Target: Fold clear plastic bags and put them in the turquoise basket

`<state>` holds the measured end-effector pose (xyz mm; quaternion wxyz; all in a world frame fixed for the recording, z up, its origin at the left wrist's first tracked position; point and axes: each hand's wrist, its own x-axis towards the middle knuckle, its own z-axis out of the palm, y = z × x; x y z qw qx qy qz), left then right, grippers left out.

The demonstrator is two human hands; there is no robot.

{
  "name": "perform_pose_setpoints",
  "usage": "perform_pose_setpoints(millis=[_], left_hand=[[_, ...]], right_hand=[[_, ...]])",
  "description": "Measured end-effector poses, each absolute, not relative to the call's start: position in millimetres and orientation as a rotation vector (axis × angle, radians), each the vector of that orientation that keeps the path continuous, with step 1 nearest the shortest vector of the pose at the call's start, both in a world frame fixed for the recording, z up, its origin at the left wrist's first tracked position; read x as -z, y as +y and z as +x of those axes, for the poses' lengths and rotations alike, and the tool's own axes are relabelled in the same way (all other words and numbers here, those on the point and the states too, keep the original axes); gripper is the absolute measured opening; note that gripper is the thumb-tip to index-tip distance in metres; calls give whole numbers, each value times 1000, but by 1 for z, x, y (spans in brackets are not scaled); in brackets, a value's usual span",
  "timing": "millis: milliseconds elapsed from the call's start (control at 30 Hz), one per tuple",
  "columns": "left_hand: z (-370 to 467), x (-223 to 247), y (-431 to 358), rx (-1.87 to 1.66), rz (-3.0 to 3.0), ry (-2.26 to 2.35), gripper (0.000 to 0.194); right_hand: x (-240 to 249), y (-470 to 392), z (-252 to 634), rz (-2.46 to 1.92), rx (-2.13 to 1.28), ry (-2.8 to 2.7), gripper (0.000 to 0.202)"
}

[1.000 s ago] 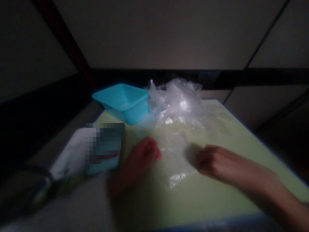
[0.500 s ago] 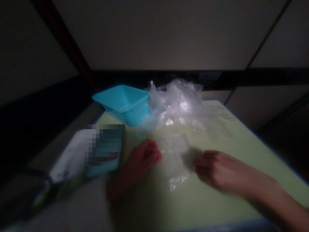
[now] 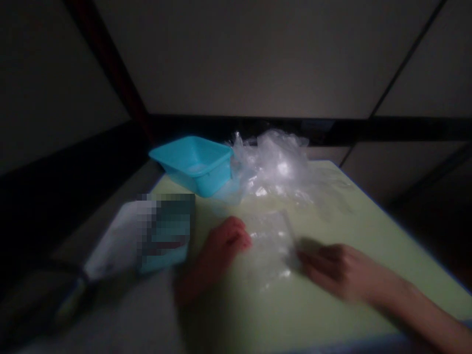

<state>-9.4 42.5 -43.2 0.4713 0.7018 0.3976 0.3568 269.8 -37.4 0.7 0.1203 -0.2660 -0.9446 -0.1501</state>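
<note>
Between the two hands, a clear plastic piece, perhaps a bag, [image 3: 269,253] is lying roughly flat and wrinkled on the yellow-green surface [image 3: 324,324]. At its left edge the left hand [image 3: 229,235] is being held half closed, with the fingers curled inward; whether the film is being pinched there cannot be told. At its right edge the right hand [image 3: 332,269] is being held with the fingers drawn together and pointed at the film; whether the rim is being gripped or only touched is being hidden by blur and shadow.

Beyond the hands, a heap of crumpled clear plastic [image 3: 282,164] is being bordered on its left by a blue basin [image 3: 216,177]. To the left of the left hand, a teal object [image 3: 164,258] is being partly masked by a mosaic, and a white object [image 3: 120,236] is lying beside it.

The film is being judged thin and slippery: it could be creased or torn if the two edges were being pulled unevenly, and an edge could be lost if it were being held too lightly. With the light being so dim, a clear edge could easily be missed, or a loose one from the nearby heap caught instead.

No brand, label or writing is being shown legibly; anything printed on the teal object is being obscured.
</note>
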Motion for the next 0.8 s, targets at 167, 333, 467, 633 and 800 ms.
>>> perform_pose_setpoints(millis=[167, 333, 467, 633, 800], left_hand=[[-9, 44, 44, -877, 1734, 970, 11], [-7, 40, 43, -888, 1751, 955, 12], [-5, 37, 43, -899, 1754, 968, 11], [-2, 34, 42, -922, 1737, 966, 10], [-1, 21, 37, -960, 1803, 1042, 11]], right_hand=[[2, -43, 272, -634, 487, -2750, 23], [3, -35, 277, -585, 593, -2759, 25], [4, -17, 280, -550, 630, -2743, 26], [9, -1, 282, -566, 426, -2721, 28], [14, 0, 285, -619, 350, -2682, 29]])
